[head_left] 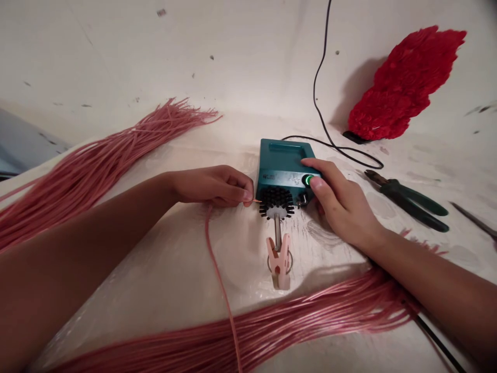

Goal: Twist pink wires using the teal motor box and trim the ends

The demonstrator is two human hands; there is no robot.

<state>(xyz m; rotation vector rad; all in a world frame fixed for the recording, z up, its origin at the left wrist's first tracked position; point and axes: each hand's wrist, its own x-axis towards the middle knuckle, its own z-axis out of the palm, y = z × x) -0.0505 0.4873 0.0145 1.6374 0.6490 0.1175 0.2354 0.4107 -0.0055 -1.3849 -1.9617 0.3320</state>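
My left hand (225, 187) pinches a pink wire (217, 259) close to its end. The bare, copper-coloured tip points at a black bristled wheel (276, 202) on the front of a teal machine (287, 165); whether tip and bristles touch I cannot tell. The wire hangs down from my hand toward the bottom edge. My right hand (341, 197) grips the machine's right side, index finger on top and thumb beside a green-lit button (308, 180). A pink clothespin (278, 261) sits at the outer end of the wheel's metal shaft (277, 230).
Bundles of pink wires lie at the left (116, 145) and along the front (248, 331). Green-handled pliers (411, 202) and a pointed metal tool (473, 220) rest at the right. A black cord (316, 88) runs behind the machine. A red ruffled object (404, 88) leans at the wall.
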